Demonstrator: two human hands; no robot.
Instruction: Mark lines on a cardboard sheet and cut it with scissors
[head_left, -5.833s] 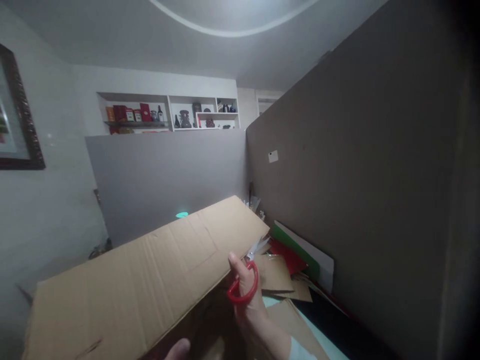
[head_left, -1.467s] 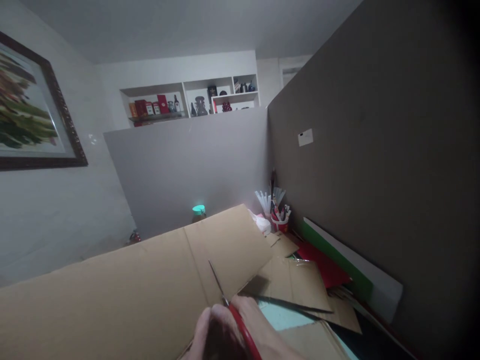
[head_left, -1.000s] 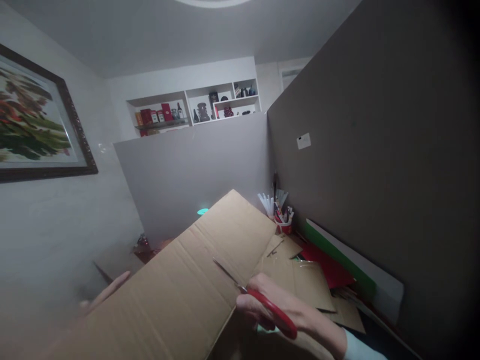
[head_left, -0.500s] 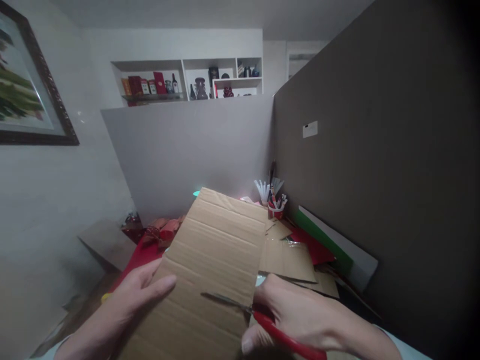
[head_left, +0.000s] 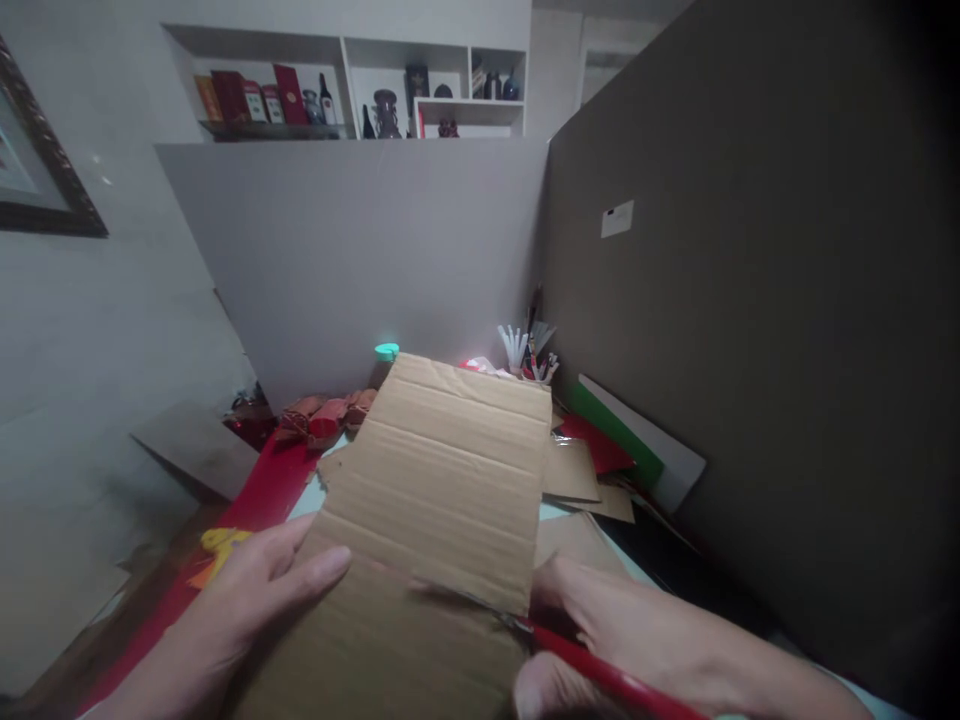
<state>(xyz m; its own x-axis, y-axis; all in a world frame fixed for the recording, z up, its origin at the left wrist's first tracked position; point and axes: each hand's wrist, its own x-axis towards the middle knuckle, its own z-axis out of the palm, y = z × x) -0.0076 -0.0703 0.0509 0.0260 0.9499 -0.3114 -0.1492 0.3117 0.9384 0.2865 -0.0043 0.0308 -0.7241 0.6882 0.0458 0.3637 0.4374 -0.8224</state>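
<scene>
A large sheet of brown corrugated cardboard tilts up in front of me. My left hand grips its left edge, thumb on the face and fingers hidden behind. In my right hand is a pair of red-handled scissors, at the sheet's right edge. One dark blade lies across the face of the cardboard, pointing left toward my left thumb; the other blade is hidden. A cut runs along the blade at the right edge, and the part below it looks darker.
Cardboard pieces and a green board lie right, against a dark partition. A pen cup stands behind. Red rolled items sit back left, and a yellow object is beside my left hand.
The view has tipped downward, so the shelf sits higher. My right hand and the scissors have shifted slightly right, and the cardboard now shows a slit with its lower part bent at the blade.
</scene>
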